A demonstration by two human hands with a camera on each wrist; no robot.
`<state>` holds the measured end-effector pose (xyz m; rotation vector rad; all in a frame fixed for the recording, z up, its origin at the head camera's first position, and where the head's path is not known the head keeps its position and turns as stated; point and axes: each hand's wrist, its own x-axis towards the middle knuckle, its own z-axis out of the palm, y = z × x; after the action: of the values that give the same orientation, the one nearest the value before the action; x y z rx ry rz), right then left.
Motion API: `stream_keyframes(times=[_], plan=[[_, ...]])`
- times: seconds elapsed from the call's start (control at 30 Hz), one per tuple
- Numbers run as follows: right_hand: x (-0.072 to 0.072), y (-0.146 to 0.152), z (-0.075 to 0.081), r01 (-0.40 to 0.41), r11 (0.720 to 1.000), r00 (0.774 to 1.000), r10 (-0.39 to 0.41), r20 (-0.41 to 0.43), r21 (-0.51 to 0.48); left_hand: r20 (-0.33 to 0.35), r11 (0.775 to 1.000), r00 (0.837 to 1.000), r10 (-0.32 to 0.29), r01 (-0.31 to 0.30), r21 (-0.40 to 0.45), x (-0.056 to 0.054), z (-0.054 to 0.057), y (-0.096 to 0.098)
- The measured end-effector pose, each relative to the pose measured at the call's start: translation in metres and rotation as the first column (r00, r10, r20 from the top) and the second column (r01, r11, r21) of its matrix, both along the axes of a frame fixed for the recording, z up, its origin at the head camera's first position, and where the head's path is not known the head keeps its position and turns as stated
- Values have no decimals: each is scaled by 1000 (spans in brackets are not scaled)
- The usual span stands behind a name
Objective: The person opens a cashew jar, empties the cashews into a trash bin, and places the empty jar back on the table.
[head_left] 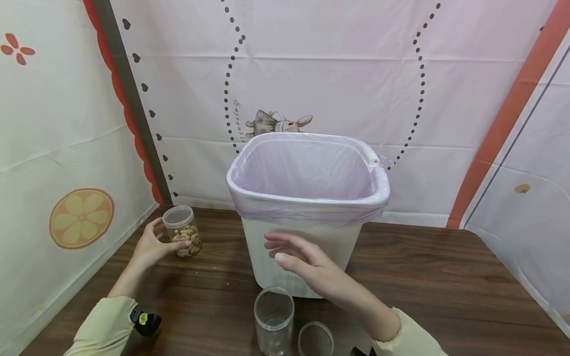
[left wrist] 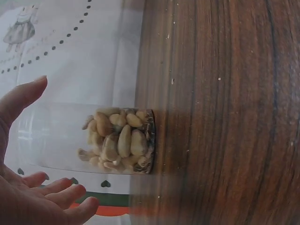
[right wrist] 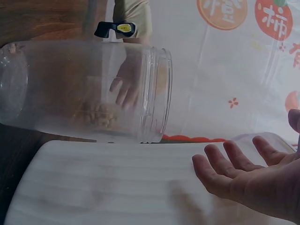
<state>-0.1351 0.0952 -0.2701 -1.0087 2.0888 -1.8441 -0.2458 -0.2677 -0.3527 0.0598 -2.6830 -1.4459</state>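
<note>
Nuts [left wrist: 122, 140] fill the lower part of the capped jar [head_left: 181, 231], which stands upright on the table [head_left: 423, 277] at my far left. My left hand [head_left: 152, 245] is spread wide around it, thumb and fingers apart; I cannot tell whether they touch. My right hand [head_left: 311, 264] holds nothing, fingers loosely extended before the bin [head_left: 258, 247], near an open-topped jar [head_left: 274, 326] and a round lid [head_left: 315, 340].
</note>
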Motion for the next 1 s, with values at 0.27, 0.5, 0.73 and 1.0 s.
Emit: stream_keyframes(times=[0.27, 0.5, 0.73, 1.0], plan=[[-5, -17, 13, 0, 991, 999, 6, -40, 133, 68, 999, 998, 0, 3, -41, -11, -6, 1], [-9, -36, 26, -10, 986, 1000, 14, -24, 165, 91, 999, 996, 26, -22, -45, -17, -9, 3], [-14, -54, 38, 0, 981, 1000, 1, -3, 193, 112, 997, 991, 70, -65, -51, -23, -12, 4], [-23, -71, 42, 12, 974, 1000, -9, -14, 225, 70, 994, 993, 96, -92, -62, -25, -16, 5]])
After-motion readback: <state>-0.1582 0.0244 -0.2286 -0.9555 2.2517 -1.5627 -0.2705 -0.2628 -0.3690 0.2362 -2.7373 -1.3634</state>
